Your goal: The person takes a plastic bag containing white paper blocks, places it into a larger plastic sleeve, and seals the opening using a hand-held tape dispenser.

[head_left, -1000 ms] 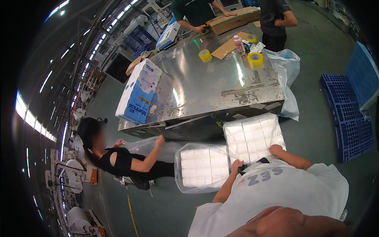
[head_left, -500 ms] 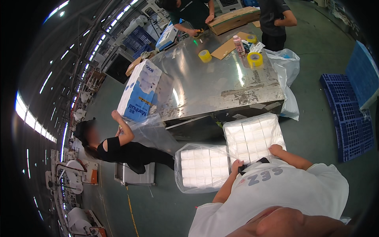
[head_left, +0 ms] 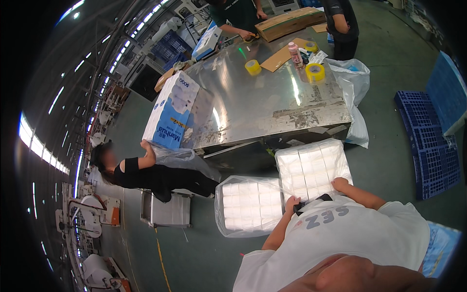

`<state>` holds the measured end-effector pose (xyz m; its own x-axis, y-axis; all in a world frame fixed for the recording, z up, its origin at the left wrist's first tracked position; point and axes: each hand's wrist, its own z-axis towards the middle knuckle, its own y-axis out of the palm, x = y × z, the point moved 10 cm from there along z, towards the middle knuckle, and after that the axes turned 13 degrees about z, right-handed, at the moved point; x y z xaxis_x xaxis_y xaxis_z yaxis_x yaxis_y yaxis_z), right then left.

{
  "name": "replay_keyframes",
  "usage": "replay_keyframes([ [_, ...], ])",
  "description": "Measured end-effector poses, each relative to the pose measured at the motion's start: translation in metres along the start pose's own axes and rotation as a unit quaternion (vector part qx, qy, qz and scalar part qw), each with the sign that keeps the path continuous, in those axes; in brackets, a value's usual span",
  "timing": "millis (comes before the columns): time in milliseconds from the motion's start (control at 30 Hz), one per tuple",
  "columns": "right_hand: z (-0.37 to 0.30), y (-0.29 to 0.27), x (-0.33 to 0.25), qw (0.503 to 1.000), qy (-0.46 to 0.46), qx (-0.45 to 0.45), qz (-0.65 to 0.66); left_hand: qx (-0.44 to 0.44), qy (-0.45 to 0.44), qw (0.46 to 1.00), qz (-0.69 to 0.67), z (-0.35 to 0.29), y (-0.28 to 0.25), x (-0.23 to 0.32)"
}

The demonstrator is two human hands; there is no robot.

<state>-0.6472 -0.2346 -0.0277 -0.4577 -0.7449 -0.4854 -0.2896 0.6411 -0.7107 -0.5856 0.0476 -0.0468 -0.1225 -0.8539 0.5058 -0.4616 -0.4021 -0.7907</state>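
Note:
In front of me is a clear plastic bag (head_left: 314, 168) packed with rows of white paper packs. My left hand (head_left: 292, 204) is closed on the film at the bag's near left corner. My right hand (head_left: 341, 184) grips the near right edge, its fingers curled against the plastic. A second clear bag of white packs (head_left: 250, 204) lies against the first on its left, close to my left hand but apart from my fingers. The bags' undersides are hidden.
Beyond the bags stands a metal table (head_left: 272, 109) with yellow tape rolls (head_left: 315, 72), a pink bottle (head_left: 294, 53) and cardboard (head_left: 292, 24). A co-worker (head_left: 151, 177) holds a blue-white package (head_left: 172, 112) at left. Blue pallets (head_left: 428, 141) stand right; a blue package (head_left: 440, 248) shows behind me.
The left co-worker has leaned back to the left, still at the blue-white package. A blue package has come into view at lower right. My hands and both bags have stayed put.

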Motion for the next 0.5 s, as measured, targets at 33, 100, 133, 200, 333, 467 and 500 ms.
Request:
replay_keyframes([
  [33,-0.0002,-0.0001,-0.0002,1.0,0.001,-0.002,-0.001,-0.003,-0.004,1.0,0.004,0.0001,0.0008,-0.0005],
  [100,-0.0007,-0.0004,-0.0018,1.0,0.001,-0.005,-0.003,-0.003,-0.01,1.0,0.011,-0.0005,0.0003,-0.0017],
  [133,-0.0009,-0.0006,-0.0028,1.0,0.001,-0.006,-0.003,-0.003,-0.014,1.0,0.015,-0.001,0.0,-0.0024],
  [200,-0.0015,-0.0007,-0.0036,1.0,0.002,-0.007,-0.002,-0.01,-0.017,1.0,0.017,-0.0021,-0.0005,-0.0016],
  [333,0.003,0.0022,0.0036,1.0,-0.006,0.004,-0.001,-0.014,-0.014,1.0,0.009,-0.0014,-0.0008,0.003],
  [467,0.005,0.0034,0.0029,1.0,-0.013,0.012,0.0,-0.004,-0.019,1.0,0.009,-0.002,-0.0016,0.0007],
  [500,0.0045,0.0034,0.0012,1.0,-0.013,0.01,0.001,-0.002,-0.021,1.0,0.009,-0.002,-0.0016,-0.001],
])
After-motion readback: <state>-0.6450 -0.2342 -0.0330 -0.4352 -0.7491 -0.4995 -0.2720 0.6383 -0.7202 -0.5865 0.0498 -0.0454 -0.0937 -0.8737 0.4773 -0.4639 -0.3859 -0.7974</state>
